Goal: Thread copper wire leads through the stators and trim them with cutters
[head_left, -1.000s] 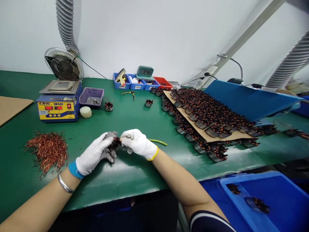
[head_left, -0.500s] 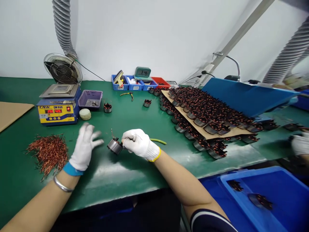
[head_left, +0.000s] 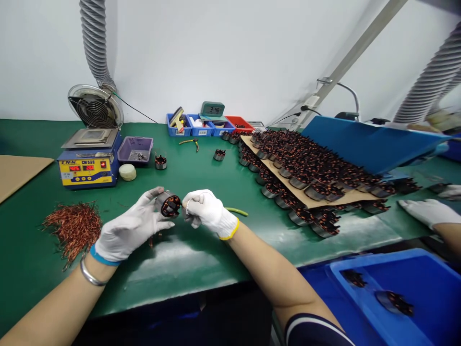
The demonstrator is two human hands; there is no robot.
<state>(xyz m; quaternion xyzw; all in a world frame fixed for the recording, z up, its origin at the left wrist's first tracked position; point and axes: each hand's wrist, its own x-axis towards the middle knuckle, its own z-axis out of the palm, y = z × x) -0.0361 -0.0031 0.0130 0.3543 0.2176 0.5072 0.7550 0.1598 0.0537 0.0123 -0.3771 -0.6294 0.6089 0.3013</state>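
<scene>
Between my gloved hands is a round metal stator (head_left: 168, 204) with copper windings, its wound face turned toward my right hand. My left hand (head_left: 133, 223) has its fingers around the stator's left side. With its fingers pinched together, my right hand (head_left: 203, 210) is at the stator's right edge; what lies between the fingertips is too small to make out. A heap of copper wire bits (head_left: 74, 230) lies on the green table left of my left hand. The green-yellow handle (head_left: 236, 211) of something shows behind my right wrist.
Many stators (head_left: 306, 163) cover cardboard at the right. A blue-yellow soldering unit (head_left: 88, 163), a purple tray (head_left: 135, 150) and small bins (head_left: 201, 126) stand behind. A blue crate (head_left: 425, 288) sits at the lower right. Another person's gloved hands (head_left: 430, 211) show at the right edge.
My left hand has moved right and closed around the stator, which has risen and turned its wound face to the right. The other person's hand has moved left into view.
</scene>
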